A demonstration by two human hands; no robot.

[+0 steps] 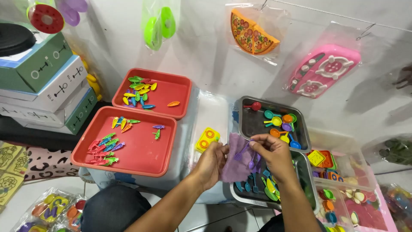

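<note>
My left hand [211, 162] grips a purple cloth [235, 160] by its left edge. My right hand [274, 155] pinches small purple plastic toy utensils [251, 158] against the cloth, over a metal tray [305, 180] of small toy forks and spoons. Behind it a second metal tray [251, 124] holds several coloured toy spoons [281, 122]. A yellow toy stove piece [207, 138] lies just left of my hands.
Two red trays [141, 154] [171, 92] hold small toy carrots on a white surface. Stacked boxes [47, 81] stand at the left. Bagged toys hang on the wall: a pizza [252, 36], a pink stove [324, 71]. Clear bins of toys [343, 172] sit at right.
</note>
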